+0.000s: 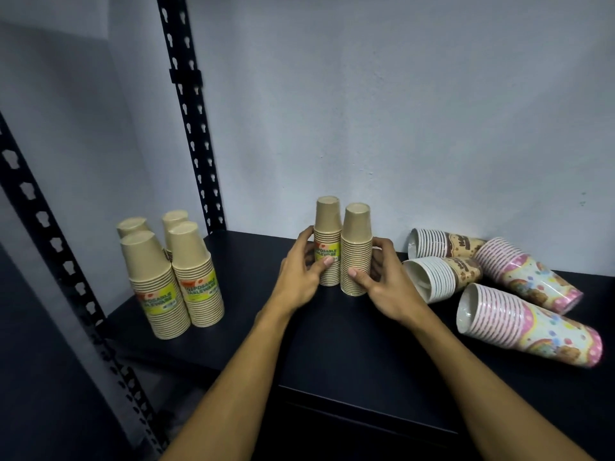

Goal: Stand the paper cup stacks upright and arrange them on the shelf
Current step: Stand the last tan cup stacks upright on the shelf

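Kraft cup stacks upright, bases up, both hands gripping

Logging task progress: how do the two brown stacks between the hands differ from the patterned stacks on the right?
The brown stacks stand upright, rims down, held between the left hand and right hand; the patterned stacks lie on their sides, untouched. Brown ones are plain kraft; patterned ones pink and printed. All are on the shelf.

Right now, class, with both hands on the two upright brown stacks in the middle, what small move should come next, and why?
Probably let go and reach right for the nearest lying pink patterned cup stack. The two brown paper cup stacks between the left hand and right hand already stand upright; four patterned stacks lie on the black shelf.
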